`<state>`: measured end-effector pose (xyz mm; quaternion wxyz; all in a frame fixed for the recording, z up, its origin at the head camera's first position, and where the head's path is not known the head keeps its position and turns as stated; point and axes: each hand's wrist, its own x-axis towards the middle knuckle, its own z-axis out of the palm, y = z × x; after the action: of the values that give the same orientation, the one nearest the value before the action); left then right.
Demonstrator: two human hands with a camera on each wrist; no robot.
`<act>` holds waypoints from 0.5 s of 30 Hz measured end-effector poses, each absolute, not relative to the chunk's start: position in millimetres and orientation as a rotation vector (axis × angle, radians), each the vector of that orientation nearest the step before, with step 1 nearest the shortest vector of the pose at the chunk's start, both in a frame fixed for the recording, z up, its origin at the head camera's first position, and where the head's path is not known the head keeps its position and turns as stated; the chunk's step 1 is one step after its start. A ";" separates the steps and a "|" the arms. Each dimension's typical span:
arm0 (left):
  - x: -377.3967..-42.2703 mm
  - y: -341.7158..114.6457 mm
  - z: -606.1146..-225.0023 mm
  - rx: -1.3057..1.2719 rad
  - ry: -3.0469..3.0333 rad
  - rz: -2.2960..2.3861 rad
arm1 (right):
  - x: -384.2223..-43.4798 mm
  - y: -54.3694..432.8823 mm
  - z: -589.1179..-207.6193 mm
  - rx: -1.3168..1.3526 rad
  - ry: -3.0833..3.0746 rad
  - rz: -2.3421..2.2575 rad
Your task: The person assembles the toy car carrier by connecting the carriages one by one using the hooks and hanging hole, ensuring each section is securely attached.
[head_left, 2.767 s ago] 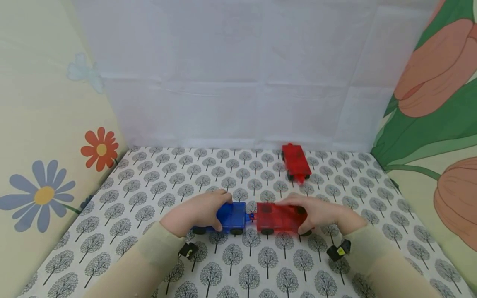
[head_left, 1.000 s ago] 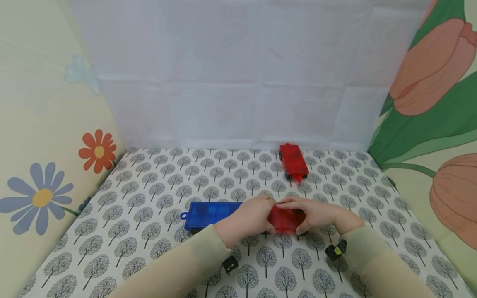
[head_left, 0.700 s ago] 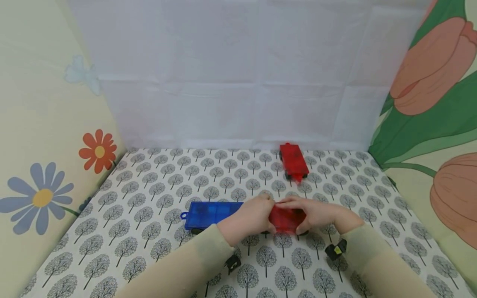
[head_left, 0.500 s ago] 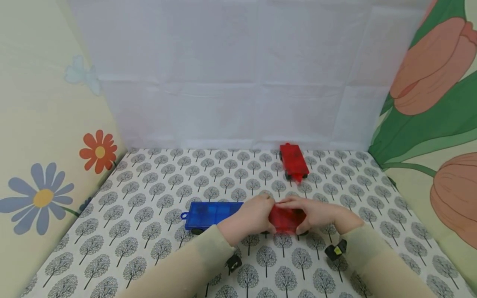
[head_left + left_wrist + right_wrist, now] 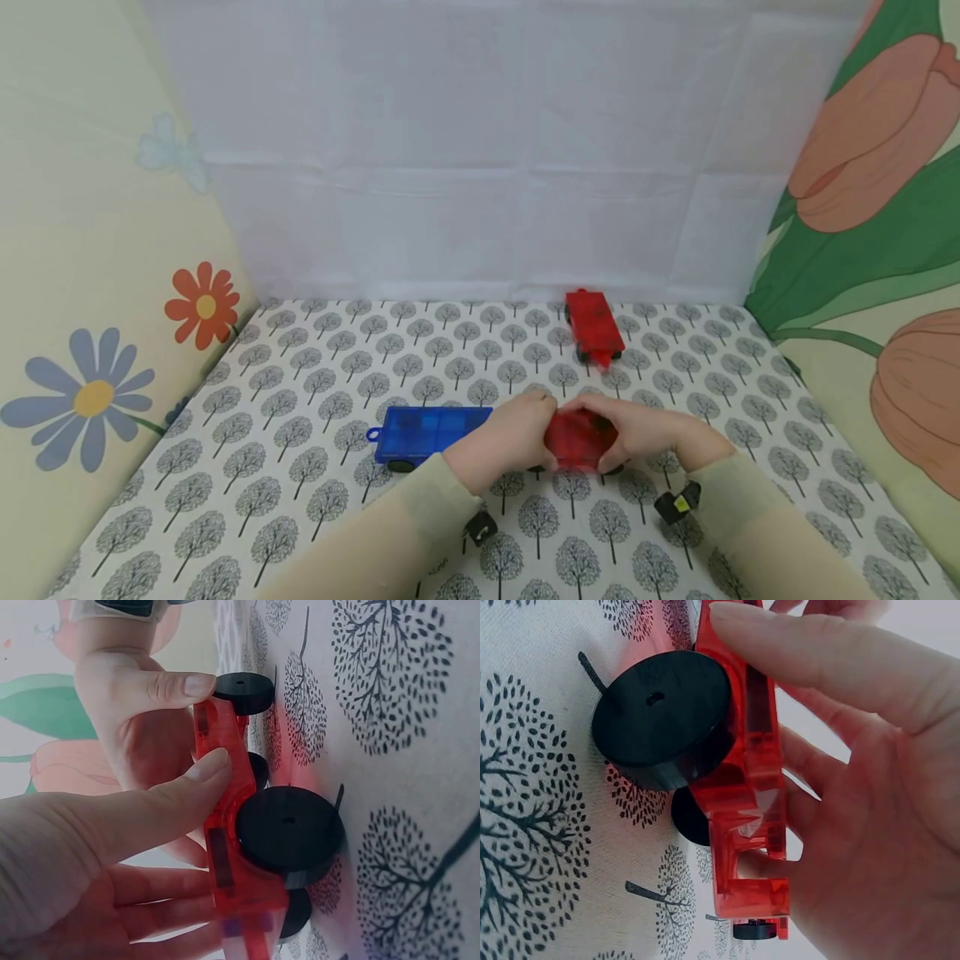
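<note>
A see-through red toy car base (image 5: 576, 442) with black wheels stands on the tree-print cloth. My left hand (image 5: 516, 433) grips its left end and my right hand (image 5: 647, 429) its right end. In the left wrist view, the thumb of each hand lies along the near side of the red base (image 5: 238, 769), above the wheels. Fingers curl round its far side in the right wrist view. Left of it lies a blue toy car base (image 5: 427, 429), a ring on its left end. My left hand covers where the blue and red bases meet.
Another red car base (image 5: 595, 323) stands apart at the back, turned at an angle. White tree-print cloth (image 5: 300, 500) covers the table. A white sheet (image 5: 480, 167) hangs behind, with flower-painted panels on both sides.
My left hand has let go of the blue car base and moved right, onto the left end of the red one. My right hand has stayed on the red base. Lately almost nothing moves.
</note>
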<state>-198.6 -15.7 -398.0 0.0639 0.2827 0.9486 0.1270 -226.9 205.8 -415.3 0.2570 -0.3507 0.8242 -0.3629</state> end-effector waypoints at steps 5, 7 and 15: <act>-198.9 -16.0 -397.6 0.852 2.865 0.371 | -228.4 204.9 -413.5 -0.922 2.252 -0.985; -198.7 -16.0 -397.0 0.847 2.863 0.368 | -229.8 205.1 -412.3 -0.927 2.264 -0.989; -199.5 -15.0 -395.4 0.839 2.864 0.348 | -242.6 220.6 -401.5 -0.816 2.463 -1.166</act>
<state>-199.5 -15.0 -395.4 0.0686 0.2787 0.9509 0.1156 -242.6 220.6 -401.5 0.1480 -0.2839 0.8562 -0.4055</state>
